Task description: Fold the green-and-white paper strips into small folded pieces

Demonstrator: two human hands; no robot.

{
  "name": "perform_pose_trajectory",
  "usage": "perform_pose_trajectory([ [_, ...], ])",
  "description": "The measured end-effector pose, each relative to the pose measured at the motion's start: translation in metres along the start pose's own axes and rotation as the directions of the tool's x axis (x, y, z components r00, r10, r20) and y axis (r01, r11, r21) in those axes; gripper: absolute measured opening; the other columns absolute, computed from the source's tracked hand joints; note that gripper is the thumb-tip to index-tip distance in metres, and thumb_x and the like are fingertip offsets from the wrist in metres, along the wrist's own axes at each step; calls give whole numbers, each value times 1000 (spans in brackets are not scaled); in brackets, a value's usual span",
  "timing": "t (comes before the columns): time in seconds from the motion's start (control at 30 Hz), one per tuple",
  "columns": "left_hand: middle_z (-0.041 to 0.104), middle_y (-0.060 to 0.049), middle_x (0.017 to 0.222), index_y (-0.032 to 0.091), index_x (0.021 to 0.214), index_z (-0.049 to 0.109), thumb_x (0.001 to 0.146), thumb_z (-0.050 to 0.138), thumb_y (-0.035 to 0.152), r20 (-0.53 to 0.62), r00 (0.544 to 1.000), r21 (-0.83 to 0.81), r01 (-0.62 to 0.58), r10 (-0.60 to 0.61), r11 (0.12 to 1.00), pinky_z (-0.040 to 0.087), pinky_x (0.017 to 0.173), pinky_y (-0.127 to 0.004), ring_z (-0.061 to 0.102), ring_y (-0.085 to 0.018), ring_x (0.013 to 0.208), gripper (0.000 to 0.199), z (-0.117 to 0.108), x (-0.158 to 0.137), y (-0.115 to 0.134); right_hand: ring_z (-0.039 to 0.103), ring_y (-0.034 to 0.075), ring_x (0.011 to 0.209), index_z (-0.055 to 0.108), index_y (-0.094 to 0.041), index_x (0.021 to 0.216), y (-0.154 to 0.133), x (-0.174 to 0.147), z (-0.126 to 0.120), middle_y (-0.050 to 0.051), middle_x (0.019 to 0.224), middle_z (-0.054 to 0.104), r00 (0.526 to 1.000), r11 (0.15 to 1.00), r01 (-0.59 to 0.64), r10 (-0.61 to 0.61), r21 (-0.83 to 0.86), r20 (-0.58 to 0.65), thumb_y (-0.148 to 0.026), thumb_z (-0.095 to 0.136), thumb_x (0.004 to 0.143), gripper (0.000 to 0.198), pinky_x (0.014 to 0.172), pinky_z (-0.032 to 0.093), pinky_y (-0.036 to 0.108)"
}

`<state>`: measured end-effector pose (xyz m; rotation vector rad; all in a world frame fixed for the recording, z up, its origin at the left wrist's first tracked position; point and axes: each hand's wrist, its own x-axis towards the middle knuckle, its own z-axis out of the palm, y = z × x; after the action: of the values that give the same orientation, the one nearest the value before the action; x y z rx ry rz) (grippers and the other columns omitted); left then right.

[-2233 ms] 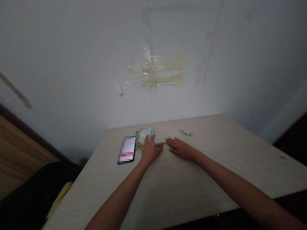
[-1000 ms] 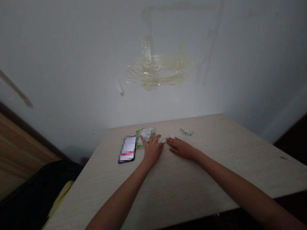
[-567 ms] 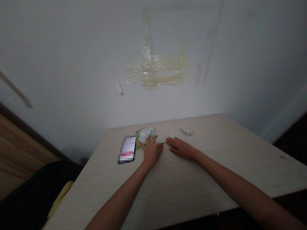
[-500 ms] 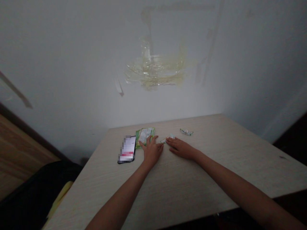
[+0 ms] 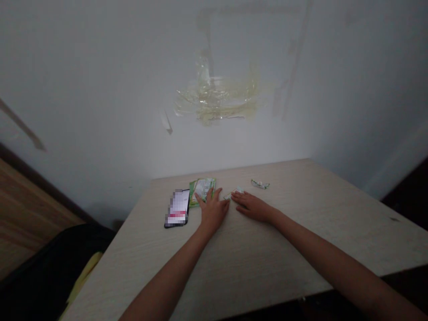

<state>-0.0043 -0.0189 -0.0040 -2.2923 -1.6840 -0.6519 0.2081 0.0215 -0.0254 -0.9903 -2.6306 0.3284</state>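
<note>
My left hand (image 5: pixel 214 210) rests low over the table with its fingers spread, the fingertips at the near right edge of a flat green-and-white packet (image 5: pixel 203 186). Its thumb points right, toward a small whitish piece of wrapper (image 5: pixel 238 190). My right hand (image 5: pixel 250 207) lies flat, fingers stretched out to the left, with the fingertips on that small piece and covering part of it. Farther back on the right is a crumpled strip of green-and-white wrapper (image 5: pixel 260 184), apart from both hands.
A phone (image 5: pixel 179 209) with a lit, partly blurred screen lies left of the packet. The pale wooden table (image 5: pixel 254 267) meets a white wall (image 5: pixel 133 89) with patches of clear tape (image 5: pixel 217 98). Dark cloth and a yellow item (image 5: pixel 85 276) are beyond the left edge.
My left hand has shifted very slightly to the right. My right hand and the things on the table stay where they were.
</note>
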Motion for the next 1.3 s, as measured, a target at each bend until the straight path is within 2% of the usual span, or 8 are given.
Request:
perform_pose_trajectory([
  [0.13, 56, 0, 136, 39, 94, 75, 90, 55, 43, 6, 1000, -14, 29, -29, 999, -5, 106, -77, 35, -33, 136, 21, 2, 3, -1, 25, 20, 145, 31, -20, 150, 0, 0, 0, 9, 155, 31, 1000, 1000, 1, -1, -7, -7, -44, 37, 99, 57, 121, 17, 43],
  [0.27, 57, 0, 135, 40, 94, 75, 89, 54, 47, 50, 993, -91, 111, -106, 990, 1, 106, -78, 35, -33, 135, 23, 5, 4, -5, 26, 20, 145, 31, -22, 150, 0, -1, 0, 8, 155, 32, 1000, 1000, 3, -2, 18, -18, -43, 38, 98, 56, 121, 17, 44],
  [0.37, 56, 0, 135, 41, 94, 75, 90, 53, 48, 71, 988, -128, 142, -134, 982, 0, 105, -79, 34, -34, 135, 24, 6, 2, -6, 26, 21, 145, 31, -21, 150, -1, -1, 0, 9, 154, 32, 1000, 1000, 3, -3, 16, -16, -43, 38, 98, 57, 121, 17, 45],
  [0.57, 53, 2, 139, 43, 96, 74, 89, 57, 42, 20, 1000, -78, 23, -22, 997, -5, 104, -79, 33, -33, 137, 18, 2, 0, -2, 27, 21, 145, 32, -22, 150, 0, -1, 0, 8, 155, 32, 1000, 1000, -1, 2, 25, -22, -44, 38, 98, 56, 121, 18, 45],
  [0.83, 53, 2, 141, 42, 93, 75, 88, 58, 42, 3, 1000, -45, -19, 19, 999, -4, 104, -79, 35, -34, 137, 18, 3, 1, -1, 27, 20, 144, 30, -22, 151, -1, -2, 0, 8, 155, 32, 1000, 1000, -5, 5, -4, -18, -42, 38, 99, 56, 120, 19, 45],
  [1.3, 62, -3, 129, 35, 99, 73, 93, 52, 40, -43, 981, 39, -187, 189, 982, -12, 108, -74, 41, -32, 134, 23, 1, 5, 4, 28, 23, 144, 34, -20, 149, 0, -1, 2, 10, 154, 32, 999, 1000, 1, 0, 7, -41, -43, 39, 98, 57, 120, 20, 47],
])
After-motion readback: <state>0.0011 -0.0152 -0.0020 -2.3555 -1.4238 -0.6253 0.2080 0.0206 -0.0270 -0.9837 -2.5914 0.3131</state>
